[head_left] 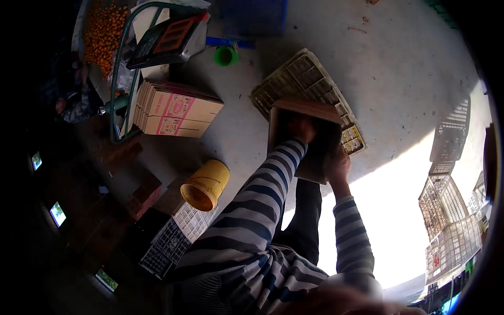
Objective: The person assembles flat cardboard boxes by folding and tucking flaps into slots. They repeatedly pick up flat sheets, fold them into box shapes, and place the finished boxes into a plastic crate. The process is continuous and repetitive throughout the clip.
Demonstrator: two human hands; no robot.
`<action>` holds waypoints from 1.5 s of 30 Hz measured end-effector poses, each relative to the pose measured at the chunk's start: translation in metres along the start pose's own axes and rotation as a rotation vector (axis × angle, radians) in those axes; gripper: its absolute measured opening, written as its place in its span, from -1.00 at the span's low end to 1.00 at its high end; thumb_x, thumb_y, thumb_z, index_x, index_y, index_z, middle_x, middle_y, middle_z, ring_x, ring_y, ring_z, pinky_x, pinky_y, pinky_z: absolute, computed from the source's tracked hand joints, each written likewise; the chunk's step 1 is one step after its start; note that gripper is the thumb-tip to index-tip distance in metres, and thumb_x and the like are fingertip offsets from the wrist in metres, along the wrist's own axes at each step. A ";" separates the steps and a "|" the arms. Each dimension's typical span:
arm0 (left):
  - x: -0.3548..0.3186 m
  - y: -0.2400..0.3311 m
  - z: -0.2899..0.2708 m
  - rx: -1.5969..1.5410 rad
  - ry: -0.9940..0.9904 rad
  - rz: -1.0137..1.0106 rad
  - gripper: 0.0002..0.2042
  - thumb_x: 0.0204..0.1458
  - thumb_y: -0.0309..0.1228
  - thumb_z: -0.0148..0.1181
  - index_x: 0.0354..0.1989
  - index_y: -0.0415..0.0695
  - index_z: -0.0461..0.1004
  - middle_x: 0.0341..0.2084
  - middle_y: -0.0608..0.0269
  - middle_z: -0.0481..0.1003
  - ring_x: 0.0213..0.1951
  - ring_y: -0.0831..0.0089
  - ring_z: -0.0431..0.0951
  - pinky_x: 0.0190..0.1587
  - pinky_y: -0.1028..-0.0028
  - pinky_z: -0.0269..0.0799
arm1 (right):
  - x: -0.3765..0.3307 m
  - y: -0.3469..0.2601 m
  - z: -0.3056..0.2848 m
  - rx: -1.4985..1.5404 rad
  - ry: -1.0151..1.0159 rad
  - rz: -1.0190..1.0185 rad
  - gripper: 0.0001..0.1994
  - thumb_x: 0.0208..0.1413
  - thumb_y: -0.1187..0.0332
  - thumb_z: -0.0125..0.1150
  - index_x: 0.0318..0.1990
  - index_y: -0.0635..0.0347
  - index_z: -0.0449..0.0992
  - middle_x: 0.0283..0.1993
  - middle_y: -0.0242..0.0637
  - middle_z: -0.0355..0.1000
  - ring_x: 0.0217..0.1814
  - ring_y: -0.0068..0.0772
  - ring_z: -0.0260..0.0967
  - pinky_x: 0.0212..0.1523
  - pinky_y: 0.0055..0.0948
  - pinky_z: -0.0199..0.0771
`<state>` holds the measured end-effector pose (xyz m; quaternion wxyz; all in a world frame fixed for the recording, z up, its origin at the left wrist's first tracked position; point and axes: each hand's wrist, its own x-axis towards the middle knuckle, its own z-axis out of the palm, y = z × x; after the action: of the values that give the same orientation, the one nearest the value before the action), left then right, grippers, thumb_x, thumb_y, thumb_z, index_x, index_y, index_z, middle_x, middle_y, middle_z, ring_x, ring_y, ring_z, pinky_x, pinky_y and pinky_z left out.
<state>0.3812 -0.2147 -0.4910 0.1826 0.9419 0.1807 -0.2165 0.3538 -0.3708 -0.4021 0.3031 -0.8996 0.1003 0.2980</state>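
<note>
An open cardboard box (321,108) rests on an upturned pale plastic crate (306,67) in front of me, its dark inside facing up toward me. My left hand (301,129) reaches down into the box; shadow hides its fingers, so I cannot tell whether they hold anything. At the box's right side, my right hand (337,165) is closed around the wall near its edge. Both forearms wear striped sleeves.
Folded cardboard boxes (181,111) stand stacked at the left, below a scale (170,39). A yellow bucket (206,184) sits left of my left arm. Small orange fruits (105,34) lie at the far left. White plastic crates (452,247) stand at the right; a green cup (225,56) is farther off.
</note>
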 end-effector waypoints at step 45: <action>0.064 -0.727 -0.300 -0.158 0.346 -0.578 -0.60 -0.03 -0.32 0.25 0.00 -0.18 0.42 -0.02 0.04 0.43 0.08 0.09 0.43 0.02 0.11 0.45 | -0.171 -0.312 0.126 -0.262 -0.939 0.345 -0.79 0.17 0.38 0.26 -0.11 0.29 0.51 -0.33 -0.21 0.53 -0.40 -0.45 0.53 -0.38 -0.51 0.50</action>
<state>0.2329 0.5599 -0.4629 0.1527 0.8575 0.4845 -0.0816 0.2697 -0.0462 -0.2293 0.1468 -0.6697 0.0623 0.7253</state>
